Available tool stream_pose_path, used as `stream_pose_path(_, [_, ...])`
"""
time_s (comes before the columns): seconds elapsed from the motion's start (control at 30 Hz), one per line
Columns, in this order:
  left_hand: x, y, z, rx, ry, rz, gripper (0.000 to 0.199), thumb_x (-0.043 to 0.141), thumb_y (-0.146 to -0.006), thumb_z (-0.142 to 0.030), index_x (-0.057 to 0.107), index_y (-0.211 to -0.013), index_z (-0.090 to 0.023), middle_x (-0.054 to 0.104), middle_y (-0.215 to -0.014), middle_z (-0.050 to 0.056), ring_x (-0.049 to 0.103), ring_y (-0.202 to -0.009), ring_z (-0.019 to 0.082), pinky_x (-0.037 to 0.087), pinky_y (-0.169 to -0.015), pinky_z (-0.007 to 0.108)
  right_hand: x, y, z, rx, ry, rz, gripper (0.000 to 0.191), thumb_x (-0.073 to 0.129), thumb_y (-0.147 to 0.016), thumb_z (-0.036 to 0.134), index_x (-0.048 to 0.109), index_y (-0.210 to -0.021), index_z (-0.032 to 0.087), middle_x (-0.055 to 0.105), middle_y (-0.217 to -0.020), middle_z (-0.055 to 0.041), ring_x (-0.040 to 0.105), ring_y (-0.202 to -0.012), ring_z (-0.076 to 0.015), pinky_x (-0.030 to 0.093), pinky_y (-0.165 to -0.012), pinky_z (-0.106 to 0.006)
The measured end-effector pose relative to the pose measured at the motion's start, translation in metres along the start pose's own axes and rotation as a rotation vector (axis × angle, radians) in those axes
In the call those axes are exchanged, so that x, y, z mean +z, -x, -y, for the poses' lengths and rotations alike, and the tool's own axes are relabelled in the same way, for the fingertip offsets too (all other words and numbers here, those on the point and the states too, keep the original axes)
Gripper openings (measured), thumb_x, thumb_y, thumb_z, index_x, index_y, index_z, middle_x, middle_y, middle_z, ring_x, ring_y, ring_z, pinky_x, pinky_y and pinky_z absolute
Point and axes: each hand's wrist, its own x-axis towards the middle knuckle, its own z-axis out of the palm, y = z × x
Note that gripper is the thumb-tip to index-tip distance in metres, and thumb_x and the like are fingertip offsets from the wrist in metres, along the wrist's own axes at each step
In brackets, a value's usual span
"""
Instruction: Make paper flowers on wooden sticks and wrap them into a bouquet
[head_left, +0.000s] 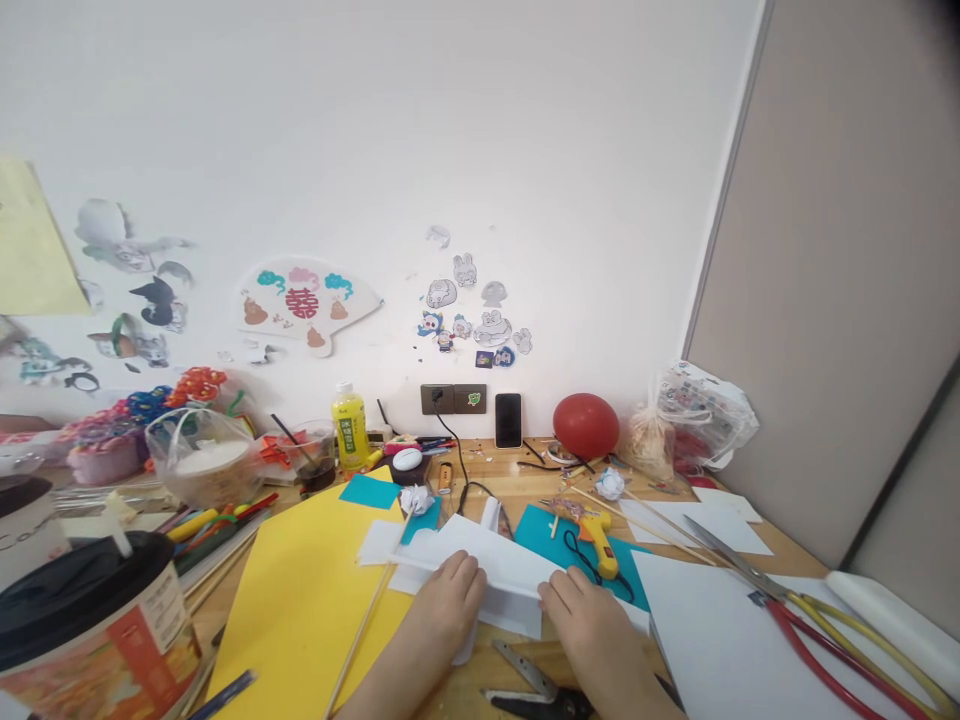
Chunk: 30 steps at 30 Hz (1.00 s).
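Over the near surface (540, 484), left hand (447, 602) and right hand (586, 612) stood apart, fingers pinching white paper (491, 552) along its near edge, probably to hold it straight (black scissors (553, 702) lay nearer, apparently for easy reach).

A wooden table (489, 470) bears yellow paper (300, 575) and a phone (508, 420)

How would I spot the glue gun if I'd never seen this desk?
On the wooden desk, find the teal sheet just beyond the right hand. The glue gun lies on it. Its chunky yellow body sets it apart from the flat teal sheet and the thin wooden sticks nearby.
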Motion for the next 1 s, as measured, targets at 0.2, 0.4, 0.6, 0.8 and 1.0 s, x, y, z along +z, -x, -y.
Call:
stream_pose_path(0.2, [0.005,0.002,-0.003,0.040,-0.049,-0.096,0.027,0.040,-0.081,-0.003,0.048,-0.106,-0.011,0.052,-0.082,0.009,0.048,-0.076,0.023,0.046,-0.061,0.034,-0.003,-0.001,0.000,-0.011,0.016,0.013,0.027,0.037,-0.089,0.005,0.044,-0.068,0.021,0.053,-0.063,0.0006,0.049,-0.058,-0.0176,0.026,-0.049,-0.031])
stream_pose_path(0.4, [0.001,0.001,-0.001,0.075,-0.109,-0.108,0.028,0.039,-0.081,-0.001,0.049,-0.106,-0.010,0.054,-0.082,0.009,0.049,-0.075,0.022,0.045,-0.058,0.031,0.002,-0.001,0.000,-0.022,0.034,-0.011,0.027,0.037,-0.090,0.008,0.046,-0.068,0.020,0.052,-0.061,0.0005,0.049,-0.056,-0.0173,0.024,-0.046,-0.031])
stream_pose_path(0.6, [0.004,0.000,-0.003,0.023,-0.058,-0.060,0.022,0.039,-0.080,0.000,0.052,-0.091,-0.014,0.054,-0.081,0.008,0.048,-0.074,0.021,0.045,-0.058,0.030,-0.002,-0.003,0.001,-0.001,0.025,-0.019,0.027,0.032,-0.090,0.006,0.046,-0.071,0.020,0.051,-0.062,-0.0002,0.049,-0.057,-0.0172,0.026,-0.047,-0.030])
stream_pose_path(0.8, [0.013,0.000,-0.006,-0.003,-0.040,-0.141,0.032,0.036,-0.080,-0.001,0.048,-0.107,-0.013,0.052,-0.082,0.009,0.048,-0.076,0.022,0.045,-0.059,0.032,-0.004,-0.003,-0.001,-0.014,0.034,0.028,0.026,0.036,-0.087,0.002,0.045,-0.071,0.020,0.051,-0.064,-0.0004,0.049,-0.059,-0.0172,0.029,-0.050,-0.029])
stream_pose_path(1.0, [0.008,0.001,-0.006,0.007,-0.022,-0.075,0.021,0.039,-0.078,0.001,0.052,-0.081,-0.016,0.053,-0.077,0.007,0.048,-0.072,0.021,0.042,-0.055,0.029,-0.002,-0.003,0.001,-0.002,-0.001,0.021,0.026,0.039,-0.089,0.007,0.044,-0.068,0.020,0.051,-0.064,0.0000,0.048,-0.059,-0.0167,0.027,-0.049,-0.029])
